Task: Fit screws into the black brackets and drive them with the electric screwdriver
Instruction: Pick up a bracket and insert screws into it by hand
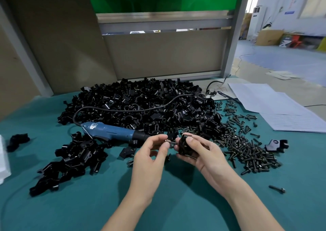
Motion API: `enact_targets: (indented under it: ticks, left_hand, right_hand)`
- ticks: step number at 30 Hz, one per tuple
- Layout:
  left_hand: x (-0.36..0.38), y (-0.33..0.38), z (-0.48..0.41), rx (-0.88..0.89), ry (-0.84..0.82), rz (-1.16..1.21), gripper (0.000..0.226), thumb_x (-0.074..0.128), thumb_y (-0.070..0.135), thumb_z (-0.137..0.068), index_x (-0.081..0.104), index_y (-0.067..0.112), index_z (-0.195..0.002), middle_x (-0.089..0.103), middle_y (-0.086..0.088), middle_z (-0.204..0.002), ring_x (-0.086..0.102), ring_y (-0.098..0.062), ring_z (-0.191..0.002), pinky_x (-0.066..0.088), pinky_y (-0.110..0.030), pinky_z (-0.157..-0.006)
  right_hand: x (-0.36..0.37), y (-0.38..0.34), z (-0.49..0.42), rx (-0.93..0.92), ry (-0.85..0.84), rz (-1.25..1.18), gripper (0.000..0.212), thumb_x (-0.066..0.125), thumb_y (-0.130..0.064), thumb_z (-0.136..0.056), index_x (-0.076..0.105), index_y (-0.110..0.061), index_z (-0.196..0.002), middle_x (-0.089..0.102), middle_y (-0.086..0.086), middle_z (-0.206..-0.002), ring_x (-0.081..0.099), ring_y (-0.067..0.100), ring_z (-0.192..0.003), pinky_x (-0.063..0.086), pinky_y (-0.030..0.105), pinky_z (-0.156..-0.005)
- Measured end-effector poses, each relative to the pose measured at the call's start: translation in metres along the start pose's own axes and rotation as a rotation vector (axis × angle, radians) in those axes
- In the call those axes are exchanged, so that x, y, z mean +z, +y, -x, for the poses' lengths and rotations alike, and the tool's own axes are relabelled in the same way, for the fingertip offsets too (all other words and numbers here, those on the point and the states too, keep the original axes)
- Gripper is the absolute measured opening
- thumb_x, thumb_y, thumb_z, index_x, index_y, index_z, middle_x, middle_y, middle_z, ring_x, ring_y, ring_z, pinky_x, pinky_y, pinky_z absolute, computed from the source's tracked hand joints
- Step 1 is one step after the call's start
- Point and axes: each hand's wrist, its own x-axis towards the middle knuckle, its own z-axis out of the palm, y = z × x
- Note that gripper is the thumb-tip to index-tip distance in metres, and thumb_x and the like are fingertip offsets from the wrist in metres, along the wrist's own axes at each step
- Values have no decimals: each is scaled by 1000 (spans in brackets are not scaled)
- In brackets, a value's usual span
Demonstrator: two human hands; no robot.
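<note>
Work table, green cloth top (176, 195). Left hand (151, 154): thumb and forefinger pinched narrow on one screw (169, 142), held level with its tip towards the bracket. Right hand (201, 153): fingers curled under and thumb laid over one black bracket (184, 147), held just above the cloth at the middle of the table; screw and bracket meet or nearly meet, contact too small to tell. Electric screwdriver (109, 131): blue body, black nose, lying on its side on the cloth just left of the hands, nose pointing towards them, no hand on it. Its black cable (123, 108) loops back over the large heap. Large heap of brackets (141, 103): loose, black, piled across the far middle of the table, behind the hands. Smaller heap of brackets (70, 160): near left, in front of the screwdriver. Single bracket (17, 141) apart at far left; single bracket (276, 145) apart at right. Heap of screws (247, 153): dark, loose, spread right of the hands, touching the large heap's right edge. One stray screw (277, 189) alone on the cloth at near right. Sheets of paper (275, 107): white, overlapping, far right corner. White object (3, 160) at left edge, cut off, kind not clear.
</note>
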Motion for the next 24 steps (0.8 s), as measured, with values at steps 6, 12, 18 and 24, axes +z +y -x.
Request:
enact_targets:
  ticks: [6, 12, 18, 24]
  left_hand:
    - [0, 1, 0, -27, -6, 45, 14, 69, 15, -94, 72, 27, -101, 75, 12, -95, 70, -5, -93, 50, -12, -82]
    - [1, -1, 1, -40, -15, 91, 13, 70, 13, -93, 73, 24, -100, 76, 10, -94, 70, -4, -90, 50, -12, -79]
    - [1, -2, 0, -92, -27, 100, 6, 71, 19, -92, 73, 22, -97, 76, 9, -92, 69, -3, -87, 52, -18, -77]
    - [1, -3, 2, -90, -72, -38, 27, 61, 50, -91, 63, 30, -74, 64, 15, -65, 55, -3, -63, 42, -24, -65]
  right_hand:
    - [2, 2, 3, 8, -47, 104, 25, 76, -25, -86, 80, -15, -109, 75, 20, -114, 74, 34, -105, 62, 37, -83]
    - [2, 5, 4, 9, -40, 181, 25, 76, -24, -84, 80, -17, -108, 76, 19, -111, 74, 35, -107, 62, 38, -85]
    - [2, 8, 4, -8, -37, 290, 25, 76, -29, -84, 80, -22, -107, 78, 11, -109, 75, 30, -105, 62, 39, -87]
    - [3, 9, 7, -32, -80, 441, 20, 74, -29, -88, 79, -28, -107, 78, 7, -109, 74, 24, -106, 61, 35, -89]
